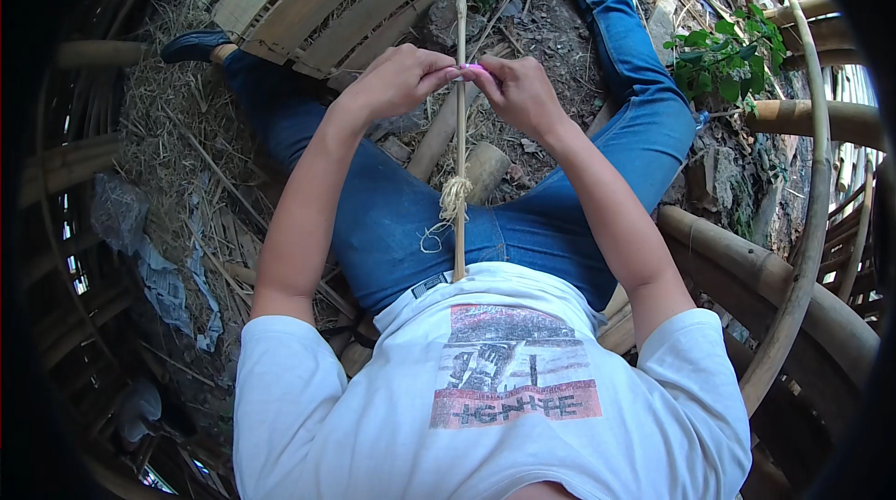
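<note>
A thin, pale stick (460, 140) runs from my waist up and away between my legs. Both hands meet at it, well ahead of my lap. My left hand (397, 82) is closed in a pinch on the stick's left side; what lies between its fingertips is too small to make out. On the other side, my right hand (523, 98) pinches a small bright pink piece (474, 68) against the stick. Nearer my waist, a bundle of frayed straw-coloured string (455, 197) is tied around the stick, its loose ends hanging to the left.
My legs in blue jeans (607, 173) are spread on dirt and straw. A slatted wooden panel (317, 5) lies at the far left. Thick bamboo poles (765, 267) and a leafy plant (733, 56) stand at the right. Crumpled plastic (121, 206) lies on the left.
</note>
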Demonstrator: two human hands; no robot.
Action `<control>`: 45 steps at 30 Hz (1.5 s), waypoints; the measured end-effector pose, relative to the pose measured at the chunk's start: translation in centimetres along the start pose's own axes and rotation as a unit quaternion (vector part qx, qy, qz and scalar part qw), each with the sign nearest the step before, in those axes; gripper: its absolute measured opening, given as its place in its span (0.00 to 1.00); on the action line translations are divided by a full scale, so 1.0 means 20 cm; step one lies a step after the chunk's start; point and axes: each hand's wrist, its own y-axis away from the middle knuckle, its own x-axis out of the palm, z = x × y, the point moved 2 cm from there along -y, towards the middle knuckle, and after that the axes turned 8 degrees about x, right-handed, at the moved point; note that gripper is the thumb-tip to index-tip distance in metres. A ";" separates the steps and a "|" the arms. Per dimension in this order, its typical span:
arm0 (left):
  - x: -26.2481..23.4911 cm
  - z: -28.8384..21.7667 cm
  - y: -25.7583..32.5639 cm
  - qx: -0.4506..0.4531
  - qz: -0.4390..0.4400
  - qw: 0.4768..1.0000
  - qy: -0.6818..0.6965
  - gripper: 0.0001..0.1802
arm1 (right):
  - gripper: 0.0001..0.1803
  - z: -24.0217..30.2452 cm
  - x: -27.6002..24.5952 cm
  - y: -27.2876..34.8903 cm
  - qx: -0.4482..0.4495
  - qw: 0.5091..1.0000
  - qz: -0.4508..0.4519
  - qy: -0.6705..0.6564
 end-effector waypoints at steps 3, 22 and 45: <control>0.01 -0.01 0.01 0.008 -0.025 1.000 0.004 0.12 | 0.11 0.01 0.00 0.01 0.031 0.999 0.011 0.006; 0.03 -0.07 0.11 0.016 -0.028 0.999 0.029 0.12 | 0.16 0.10 -0.01 0.07 0.024 0.998 0.029 0.046; 0.24 -0.30 0.47 -0.034 0.020 0.985 0.168 0.12 | 0.14 0.28 0.03 0.49 0.048 0.994 0.092 0.017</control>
